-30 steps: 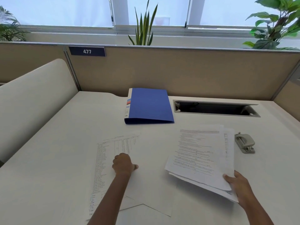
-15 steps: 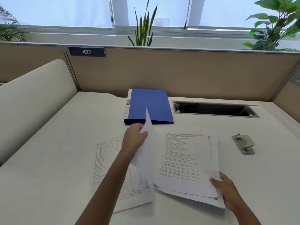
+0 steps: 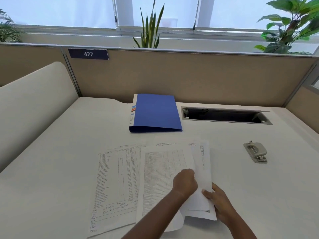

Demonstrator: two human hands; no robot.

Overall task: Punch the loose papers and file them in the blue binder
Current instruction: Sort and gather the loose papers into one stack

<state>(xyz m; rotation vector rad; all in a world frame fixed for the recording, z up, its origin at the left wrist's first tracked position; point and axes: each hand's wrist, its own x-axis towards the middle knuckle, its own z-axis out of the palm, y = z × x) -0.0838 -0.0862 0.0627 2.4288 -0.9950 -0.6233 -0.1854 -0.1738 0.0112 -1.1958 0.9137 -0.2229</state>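
Note:
A blue binder (image 3: 155, 112) lies closed at the back middle of the white desk (image 3: 51, 161). In front of it several loose papers are spread out. One printed table sheet (image 3: 115, 180) lies flat on the left. A second table sheet (image 3: 160, 171) lies over the stack (image 3: 203, 163) that my right hand (image 3: 219, 202) grips at its near right edge. My left hand (image 3: 185, 182) is curled on this sheet beside the stack's edge and seems to pinch it. A grey hole punch (image 3: 256, 151) stands alone on the right.
A cable slot (image 3: 224, 116) with a raised lid is cut into the desk behind the punch. Beige partition walls (image 3: 189, 76) close the back and right. A white curved panel (image 3: 31, 100) bounds the left side. Plants stand behind the partition.
My left hand has carried a sheet from the left pile over onto the stack in my right hand. The stack has moved a little left and nearer.

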